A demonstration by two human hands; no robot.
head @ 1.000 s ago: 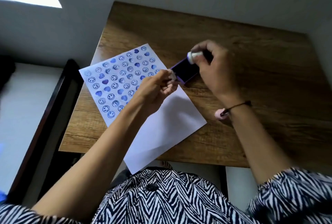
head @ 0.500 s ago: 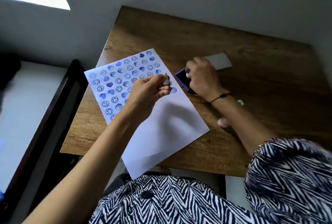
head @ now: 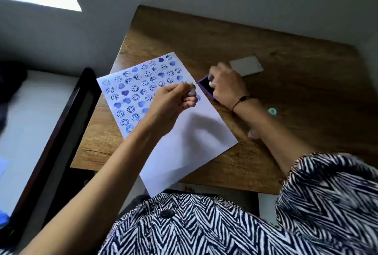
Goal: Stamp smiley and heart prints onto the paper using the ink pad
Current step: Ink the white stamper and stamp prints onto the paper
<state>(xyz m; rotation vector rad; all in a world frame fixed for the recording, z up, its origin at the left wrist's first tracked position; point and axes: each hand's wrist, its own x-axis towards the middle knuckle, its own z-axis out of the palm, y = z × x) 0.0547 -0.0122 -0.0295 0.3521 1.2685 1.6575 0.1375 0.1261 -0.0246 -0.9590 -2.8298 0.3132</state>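
Left hand pinches a small stamp between thumb and fingertips, held over the paper at the edge of its printed part; right hand closes on a second small white stamp, pressed to the purple ink pad just beside the paper's right edge. The sheet carries rows of blue smiley and heart prints on its far half, near half blank, no legible writing anywhere. Wooden table against a grey wall holds a white lid, a teal piece and a pinkish piece; zebra-striped sleeve in the foreground.
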